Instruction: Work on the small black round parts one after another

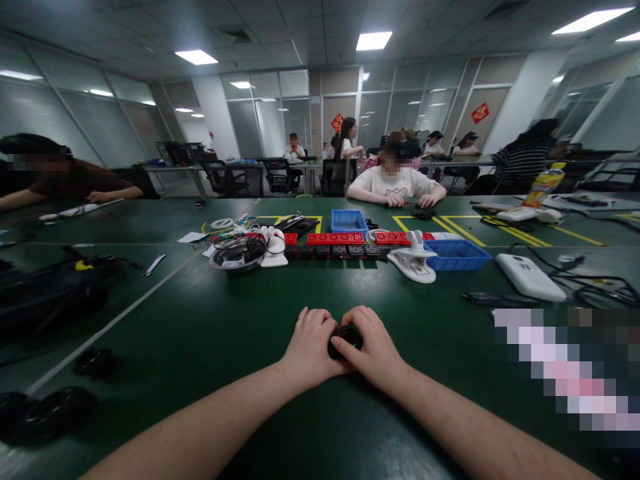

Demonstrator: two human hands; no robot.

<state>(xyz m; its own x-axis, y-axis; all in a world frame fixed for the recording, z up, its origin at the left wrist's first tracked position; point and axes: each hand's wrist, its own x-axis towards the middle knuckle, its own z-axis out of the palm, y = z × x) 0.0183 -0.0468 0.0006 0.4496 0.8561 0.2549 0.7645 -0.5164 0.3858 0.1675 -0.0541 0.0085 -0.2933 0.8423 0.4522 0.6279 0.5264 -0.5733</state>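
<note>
A small black coil, apparently a wound cable (349,339), lies between my two hands near the middle of the green table. My left hand (310,341) closes round its left side, with the fingers curled and the thumb below it. From the other side my right hand (374,341) grips the coil, its thumb laid across the top. Part of the coil is hidden by the fingers. Off to the left, similar black coils (96,362) rest on the green table (240,333).
Ahead stand a metal bowl (237,257), red sockets (335,238), a white clip base (415,260) and a blue tray (460,257). To the right are a white device (530,277) and cables. A wrench (153,265) lies left. Across the table sits a person (395,180).
</note>
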